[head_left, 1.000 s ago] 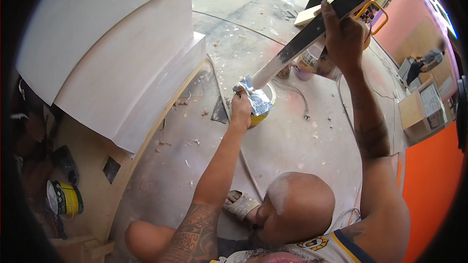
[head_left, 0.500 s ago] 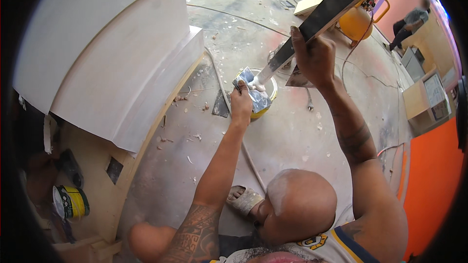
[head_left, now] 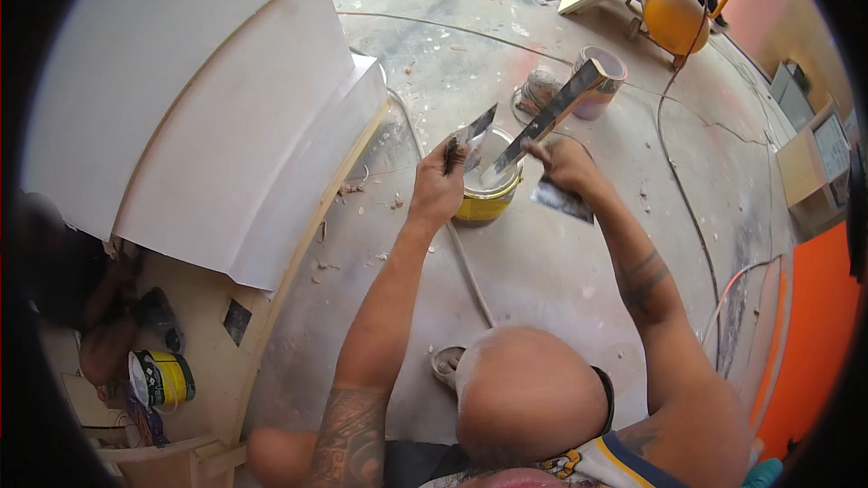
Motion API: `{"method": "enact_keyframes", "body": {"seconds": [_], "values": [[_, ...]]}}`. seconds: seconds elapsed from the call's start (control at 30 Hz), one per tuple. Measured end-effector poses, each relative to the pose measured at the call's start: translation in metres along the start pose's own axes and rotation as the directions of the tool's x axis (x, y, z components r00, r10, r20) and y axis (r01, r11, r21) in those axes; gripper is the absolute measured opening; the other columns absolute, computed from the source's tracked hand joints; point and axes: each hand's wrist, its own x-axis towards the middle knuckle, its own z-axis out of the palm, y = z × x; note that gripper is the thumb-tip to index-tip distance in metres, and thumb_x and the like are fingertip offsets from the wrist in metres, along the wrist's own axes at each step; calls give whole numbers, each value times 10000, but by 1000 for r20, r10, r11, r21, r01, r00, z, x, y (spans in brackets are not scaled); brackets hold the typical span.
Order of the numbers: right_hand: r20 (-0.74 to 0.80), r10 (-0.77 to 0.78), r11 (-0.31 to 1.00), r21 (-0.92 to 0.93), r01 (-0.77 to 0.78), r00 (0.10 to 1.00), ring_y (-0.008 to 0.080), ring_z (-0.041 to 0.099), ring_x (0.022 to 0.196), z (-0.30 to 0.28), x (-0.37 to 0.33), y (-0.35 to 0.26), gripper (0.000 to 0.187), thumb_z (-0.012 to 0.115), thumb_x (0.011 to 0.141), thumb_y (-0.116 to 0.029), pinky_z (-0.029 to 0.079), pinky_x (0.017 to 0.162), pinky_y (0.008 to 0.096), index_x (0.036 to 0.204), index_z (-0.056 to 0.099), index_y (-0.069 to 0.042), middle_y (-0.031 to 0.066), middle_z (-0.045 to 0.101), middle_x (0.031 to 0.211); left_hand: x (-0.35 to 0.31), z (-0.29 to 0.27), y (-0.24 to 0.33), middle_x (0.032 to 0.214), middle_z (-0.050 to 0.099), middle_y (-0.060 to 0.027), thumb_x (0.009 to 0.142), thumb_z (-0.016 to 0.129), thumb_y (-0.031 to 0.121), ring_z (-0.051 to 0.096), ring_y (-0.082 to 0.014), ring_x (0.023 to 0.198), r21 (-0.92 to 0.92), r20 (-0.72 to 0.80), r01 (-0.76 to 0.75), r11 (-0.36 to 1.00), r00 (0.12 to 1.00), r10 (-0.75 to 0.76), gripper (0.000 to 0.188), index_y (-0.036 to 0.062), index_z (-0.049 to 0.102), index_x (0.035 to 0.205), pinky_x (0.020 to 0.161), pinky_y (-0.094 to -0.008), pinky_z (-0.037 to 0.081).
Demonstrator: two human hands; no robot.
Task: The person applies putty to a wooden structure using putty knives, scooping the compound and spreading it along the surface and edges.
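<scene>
Below and ahead of me stands an open bucket (head_left: 484, 209) with a yellow band and pale paste inside. My left hand (head_left: 438, 192) is closed around a putty knife (head_left: 476, 137), its smeared metal blade tilted up over the bucket's left rim. A long, flat, dark stick (head_left: 553, 115), coated white near its low end, slants down into the bucket. My right hand (head_left: 573, 168) is beside the stick at the bucket's right, fingers bent and touching or nearly touching it. Under that hand sticks out a second, wide scraper blade (head_left: 562, 201); its handle is hidden in the hand.
Behind the bucket stand a pinkish pail (head_left: 612, 101) and a smeared container (head_left: 540, 89). An orange compressor tank (head_left: 676, 23) is farther right. A hose (head_left: 466, 276) crosses the littered floor. White panels (head_left: 244, 145) fill the left, with another person (head_left: 68, 262) below them.
My right hand has come down and the stick now slants into the bucket. The left putty knife has left the stick's end and turned from flat to upright. The view has shifted.
</scene>
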Motion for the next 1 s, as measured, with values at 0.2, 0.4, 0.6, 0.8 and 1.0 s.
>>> {"method": "enact_keyframes", "body": {"seconds": [0.2, 0.4, 0.6, 0.8, 1.0], "values": [[285, -64, 659, 731, -174, 956, 167, 613, 724, 33, -84, 12, 570, 776, 872, -291, 509, 665, 326, 1314, 587, 14, 129, 691, 921, 10, -9, 22, 973, 676, -84, 999, 561, 96, 586, -117, 892, 110, 169, -230, 967, 963, 209, 247, -17, 622, 1211, 827, -275, 482], [305, 50, -270, 921, -281, 951, 266, 702, 969, 72, -85, 3, 310, 591, 933, 6, 595, 930, 364, 1230, 549, 84, 170, 690, 1025, 11, -8, 39, 1071, 682, -127, 981, 536, -9, 634, -165, 988, 96, 220, -269, 958, 945, 243, 310, 17, 606, 1282, 892, -280, 482], [231, 98, -649, 753, -114, 968, 191, 683, 834, 106, -40, -25, 147, 563, 990, -116, 602, 747, 318, 1088, 582, -9, 84, 680, 972, 17, -7, 25, 1149, 657, -113, 924, 516, -96, 611, -159, 1061, -82, 254, -380, 921, 886, 388, 416, 45, 608, 1305, 917, -281, 472], [92, 16, -564, 823, -67, 996, 176, 675, 872, 87, -26, -49, 204, 507, 1018, -202, 580, 788, 333, 1103, 580, -32, 70, 680, 995, 9, -4, 34, 1255, 602, -147, 847, 578, -127, 598, -293, 1167, 114, 347, -531, 840, 813, 467, 519, 76, 597, 1325, 961, -351, 510], [19, 70, -429, 903, 13, 997, 204, 661, 1033, 56, -39, -86, 292, 466, 1033, -204, 558, 912, 365, 1234, 538, -5, 96, 650, 1133, 6, -24, 35, 1207, 597, -160, 877, 578, -97, 616, -332, 1080, 155, 260, -461, 874, 872, 414, 527, 102, 566, 1364, 899, -385, 529]]}}
